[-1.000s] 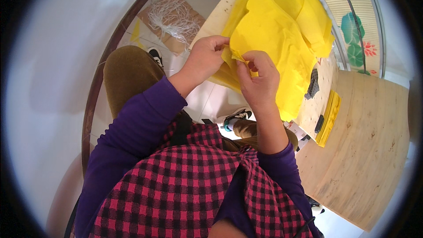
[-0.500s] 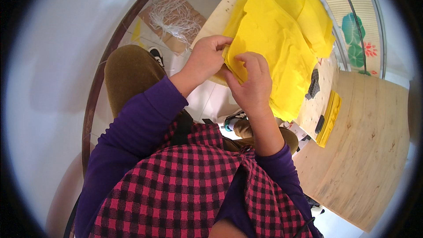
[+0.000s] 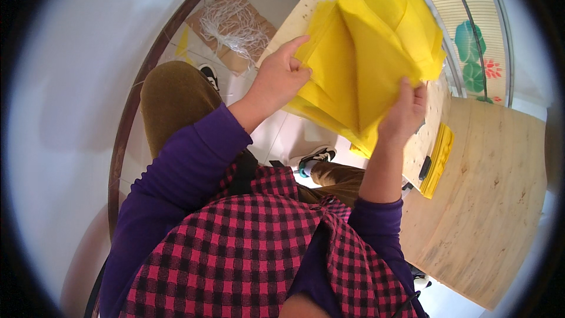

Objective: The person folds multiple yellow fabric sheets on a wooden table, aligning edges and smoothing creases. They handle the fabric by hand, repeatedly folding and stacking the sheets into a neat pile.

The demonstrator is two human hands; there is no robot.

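A stack of thin yellow sheets (image 3: 335, 53), cloth-like and creased, lies on the pale wooden board in front of me. My right hand (image 3: 405, 111) pinches the edge of the top yellow sheet (image 3: 385, 62), which is lifted and folded back to the right. A deep crease runs down where that sheet bends away from the layers under it. At the stack's left edge is my left hand (image 3: 279, 79), its index finger stretched out and its thumb apart from it. Nothing shows between those fingers.
A bundle of white strings (image 3: 232, 26) rests on brown cardboard (image 3: 244, 62) on the floor at the far left. A folded yellow strip (image 3: 438, 162) with a black piece (image 3: 425, 166) lies at the right, beside a wooden tabletop (image 3: 482, 188). A patterned panel (image 3: 471, 41) stands behind.
My right hand has moved right, drawing the top sheet's edge over and exposing the layer beneath. My left hand has stayed near the left edge, with its index finger and thumb now spread.
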